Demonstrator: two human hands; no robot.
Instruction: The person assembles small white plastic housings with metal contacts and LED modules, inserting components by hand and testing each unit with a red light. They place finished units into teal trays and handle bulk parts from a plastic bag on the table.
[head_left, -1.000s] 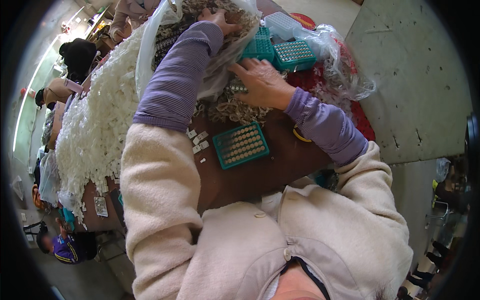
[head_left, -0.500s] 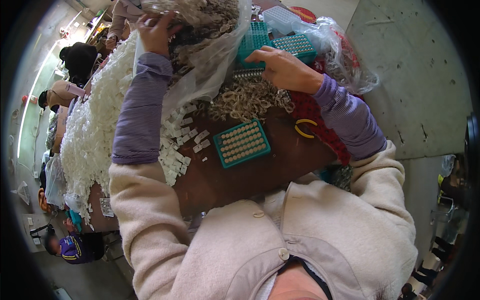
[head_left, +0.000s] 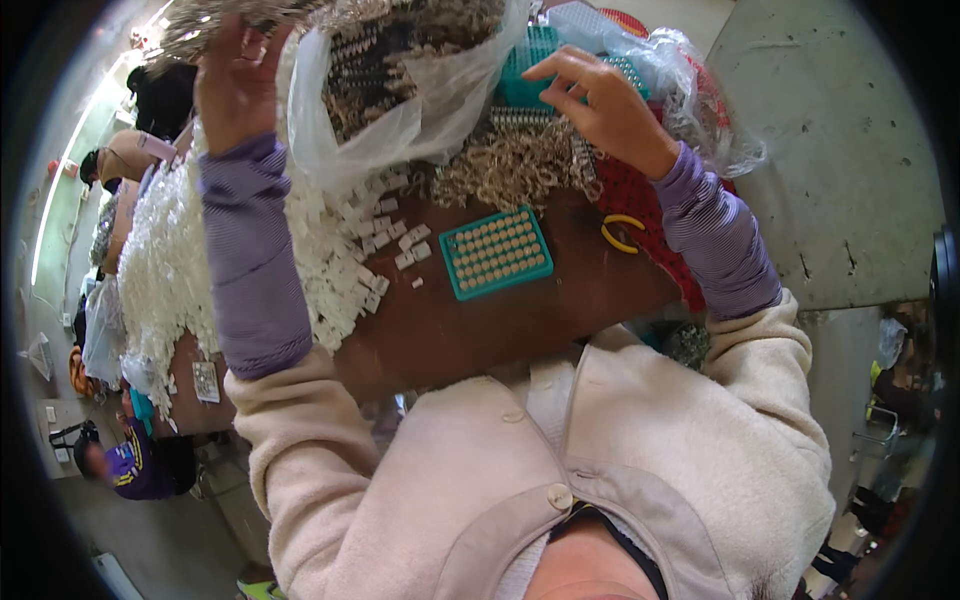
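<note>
At the far left my left hand (head_left: pixel 238 95) is raised with its fingers closed on a blurred bundle of greyish-brown strands (head_left: pixel 215 25), partly cut off by the top edge. Beside it stands an open clear plastic bag (head_left: pixel 335 160) with dark, metallic-looking strips and brownish strands (head_left: pixel 365 75) inside. My right hand (head_left: pixel 600 100) hovers near teal trays (head_left: pixel 522 75) at the back, fingers loosely bent and apart, with nothing visible in them. Below it lies a pile of beige, curly-looking loops (head_left: pixel 515 165). Nearer sits a teal tray (head_left: pixel 498 252) holding rows of round beige pieces.
A large heap of white plastic pieces (head_left: pixel 165 270) covers the table's left side. Yellow-handled pliers (head_left: pixel 622 233) lie by a red patterned cloth (head_left: pixel 655 210) on the right. Another clear bag (head_left: pixel 690 110) is at the back right. People (head_left: pixel 135 460) are at the left.
My left hand has moved left and toward me with the bundle, away from the bag, whose mouth now shows more. My right hand has shifted slightly right and away, and its fingers have bent.
</note>
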